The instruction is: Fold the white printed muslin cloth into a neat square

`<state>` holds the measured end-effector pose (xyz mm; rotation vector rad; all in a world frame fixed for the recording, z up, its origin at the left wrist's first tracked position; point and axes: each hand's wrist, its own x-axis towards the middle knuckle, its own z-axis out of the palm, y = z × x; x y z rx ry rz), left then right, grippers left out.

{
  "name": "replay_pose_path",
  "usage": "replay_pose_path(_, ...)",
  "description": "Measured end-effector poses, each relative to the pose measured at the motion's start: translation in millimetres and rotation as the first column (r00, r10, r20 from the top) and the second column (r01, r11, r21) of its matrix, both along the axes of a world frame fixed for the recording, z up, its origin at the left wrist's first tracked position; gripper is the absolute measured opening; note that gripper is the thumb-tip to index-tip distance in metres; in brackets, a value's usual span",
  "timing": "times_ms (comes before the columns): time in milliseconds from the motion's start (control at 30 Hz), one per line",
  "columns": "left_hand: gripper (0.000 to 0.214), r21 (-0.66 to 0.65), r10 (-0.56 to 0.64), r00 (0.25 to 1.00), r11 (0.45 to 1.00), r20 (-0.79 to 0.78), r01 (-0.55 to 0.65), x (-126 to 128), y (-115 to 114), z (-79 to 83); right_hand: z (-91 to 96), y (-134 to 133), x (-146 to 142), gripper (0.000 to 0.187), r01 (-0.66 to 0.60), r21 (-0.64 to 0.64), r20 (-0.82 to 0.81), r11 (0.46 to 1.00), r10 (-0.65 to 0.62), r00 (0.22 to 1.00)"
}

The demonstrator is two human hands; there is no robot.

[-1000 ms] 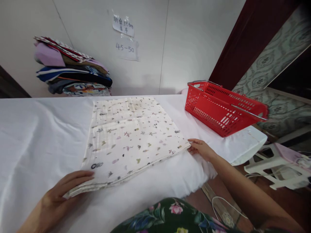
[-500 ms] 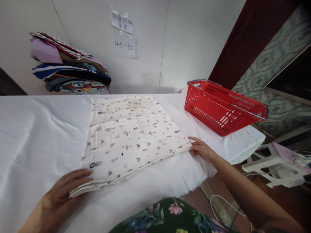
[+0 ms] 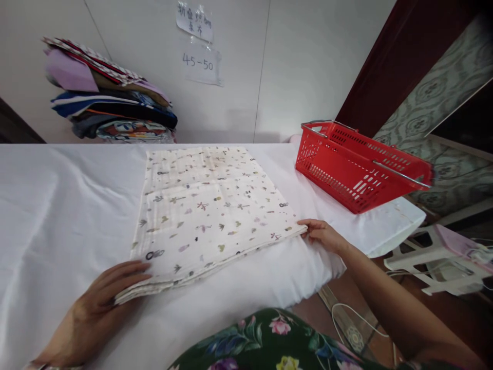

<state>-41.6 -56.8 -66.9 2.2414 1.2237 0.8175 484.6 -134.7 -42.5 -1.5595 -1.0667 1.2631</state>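
A white cloth (image 3: 208,205) with a small print of plants and birds lies folded in several layers on the white-covered table. At its near left corner, my left hand (image 3: 103,295) grips the layers, fingers on top and the thumb hidden below. My right hand (image 3: 321,235) pinches the near right corner, with the index finger stretched along the top. Between the two hands the near edge runs slantwise, its stacked layers showing. The far part of the cloth lies flat, with faint creases and a brownish stain near the back.
A stack of folded fabrics (image 3: 115,97) stands at the back left against the wall. On the right of the table sits a red plastic basket (image 3: 346,169) with metal handles. Beyond the table's right edge is a white stool (image 3: 427,257), with a cable on the floor.
My right hand's fingers have closed further over the cloth's right corner. My left hand keeps its hold on the left corner. The view has tilted down slightly.
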Motion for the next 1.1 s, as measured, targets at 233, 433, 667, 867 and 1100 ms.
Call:
replay_pose_path(233, 0.031, 0.077, -0.071, 0.993, 0.994, -0.092, 0.078, -11, 11, -6.5, -14.7, 1, 3, 0.036, -0.139, 0.169, 0.516, 0.976, 0.033, 0.856)
replay_pose_path(433, 0.029, 0.065, -0.077, 0.995, 0.995, -0.068, 0.081, -8, 11, 0.0, -22.0, 1, 7, 0.031, -0.262, 0.277, 0.735, 0.924, -0.028, 0.678)
replay_pose_path(667, 0.023, 0.015, 0.021, 0.999, 1.0, 0.044, -0.022, 6, 0, 8.7, -25.9, -1, 14, 0.028, -0.374, 0.288, 0.802, 0.882, -0.009, 0.597)
replay_pose_path(867, 0.023, 0.028, -0.046, 0.999, 0.999, -0.016, 0.046, 0, 4, 14.0, -26.0, 4, 15, 0.026, -0.403, 0.427, 0.778, 0.809, -0.102, 0.62)
replay_pose_path(1100, 0.025, 0.076, 0.0, 0.999, 0.997, -0.039, 0.003, -10, -6, 45.1, -4.4, -6, 12, 0.035, -0.366, 0.377, 0.75, 0.851, -0.049, 0.659)
